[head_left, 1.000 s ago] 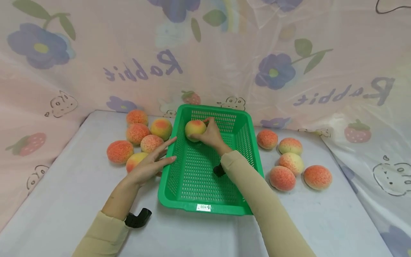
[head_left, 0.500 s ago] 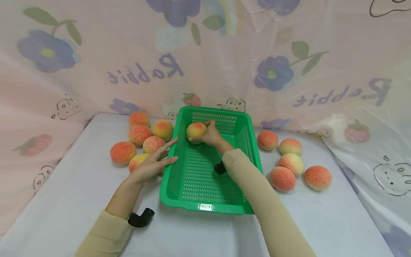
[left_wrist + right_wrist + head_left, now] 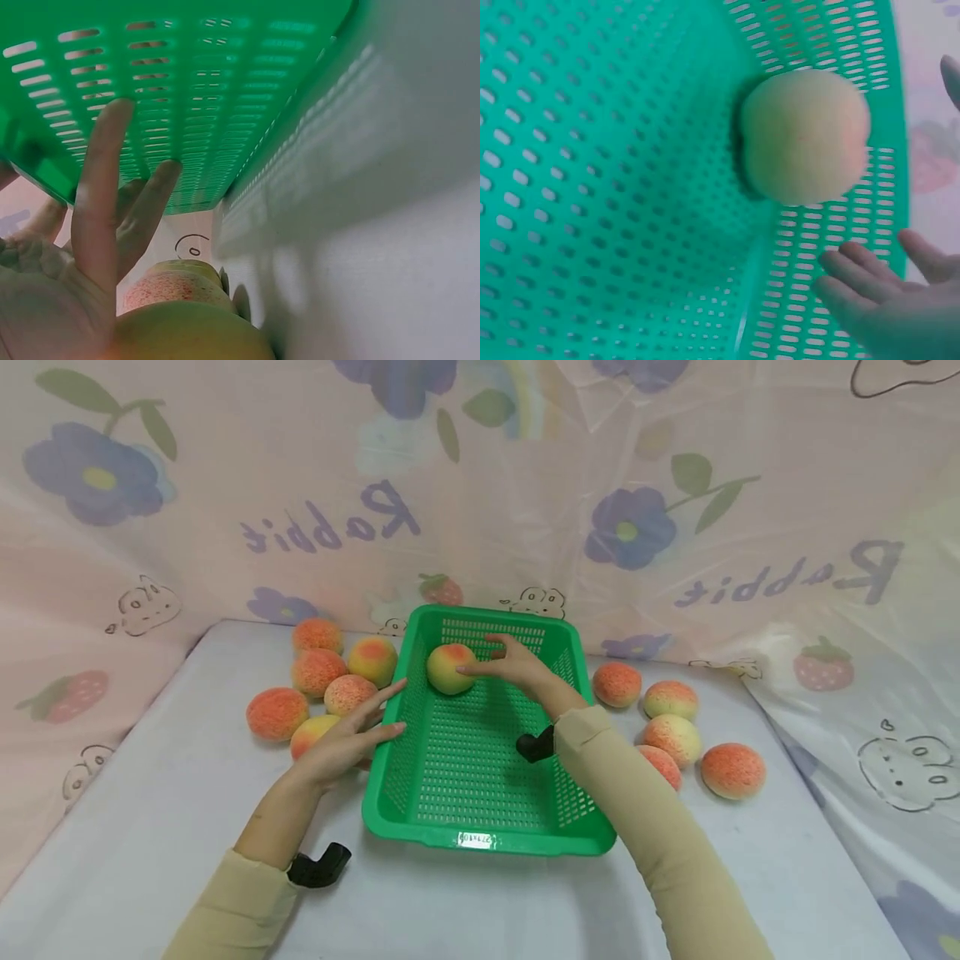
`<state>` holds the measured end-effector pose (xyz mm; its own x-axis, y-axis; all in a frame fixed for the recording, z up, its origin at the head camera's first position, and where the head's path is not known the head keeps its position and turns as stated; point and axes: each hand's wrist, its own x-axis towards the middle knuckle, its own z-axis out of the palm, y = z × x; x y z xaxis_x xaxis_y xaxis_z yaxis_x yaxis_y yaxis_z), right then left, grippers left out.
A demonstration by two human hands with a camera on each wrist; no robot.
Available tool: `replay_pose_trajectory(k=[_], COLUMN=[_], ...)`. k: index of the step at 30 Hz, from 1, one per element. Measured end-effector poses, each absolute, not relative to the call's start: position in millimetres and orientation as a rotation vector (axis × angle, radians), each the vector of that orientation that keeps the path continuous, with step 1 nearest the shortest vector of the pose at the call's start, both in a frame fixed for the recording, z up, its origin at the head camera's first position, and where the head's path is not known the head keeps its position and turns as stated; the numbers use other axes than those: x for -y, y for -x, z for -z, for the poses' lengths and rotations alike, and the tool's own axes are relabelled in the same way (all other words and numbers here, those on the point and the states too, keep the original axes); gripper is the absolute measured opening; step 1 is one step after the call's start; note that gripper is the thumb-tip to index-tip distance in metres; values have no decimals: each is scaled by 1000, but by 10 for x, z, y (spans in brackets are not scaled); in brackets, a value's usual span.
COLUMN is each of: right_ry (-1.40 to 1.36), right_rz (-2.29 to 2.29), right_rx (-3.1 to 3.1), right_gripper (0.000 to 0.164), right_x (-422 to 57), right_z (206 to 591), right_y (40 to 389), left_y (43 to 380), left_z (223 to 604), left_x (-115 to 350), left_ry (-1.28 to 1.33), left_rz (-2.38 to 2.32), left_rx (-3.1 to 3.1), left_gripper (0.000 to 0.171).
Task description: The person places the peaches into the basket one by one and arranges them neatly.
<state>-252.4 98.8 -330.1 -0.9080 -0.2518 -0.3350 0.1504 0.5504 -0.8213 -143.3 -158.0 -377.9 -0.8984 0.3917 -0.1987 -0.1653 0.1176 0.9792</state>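
Observation:
A yellow peach with a red blush [image 3: 452, 669] sits in the far left corner of a green plastic basket [image 3: 489, 839]. My right hand [image 3: 525, 670] hovers over the basket just right of the peach, fingers spread. In the right wrist view a gap shows between the peach [image 3: 806, 137] and the fingers. My left hand [image 3: 341, 747] lies along the basket's left side with straight fingers at the rim. The left wrist view has those fingers [image 3: 97, 195] spread against the slotted outer wall [image 3: 195, 105], with peaches below them.
Several red and yellow peaches [image 3: 318, 672] cluster left of the basket, one partly behind my left hand. Another several peaches [image 3: 671, 739] lie to the right, one partly covered by my right sleeve. A patterned curtain [image 3: 525, 485] hangs behind the white table [image 3: 450, 910].
My right hand has let go of the peach and drawn back to the right, its fingers spreading. The peach stays in the basket's corner. My left hand keeps its place at the rim.

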Motion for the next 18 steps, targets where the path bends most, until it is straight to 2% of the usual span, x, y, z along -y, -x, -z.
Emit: replay_pose_trajectory(k=[9, 18], right_ry=[79, 117], right_rz=[1586, 1824], right_rx=[-2271, -2177], right_gripper=[81, 71], right_x=[-1225, -1497], right_z=[3040, 2951], right_y=[2354, 2171], left_y=[1428, 1419], left_z=[3760, 3746], left_x=[1588, 1591], left_ry=[-217, -203], left_rz=[-1812, -1798], left_rx=[-1995, -2010], left_gripper=[68, 69])
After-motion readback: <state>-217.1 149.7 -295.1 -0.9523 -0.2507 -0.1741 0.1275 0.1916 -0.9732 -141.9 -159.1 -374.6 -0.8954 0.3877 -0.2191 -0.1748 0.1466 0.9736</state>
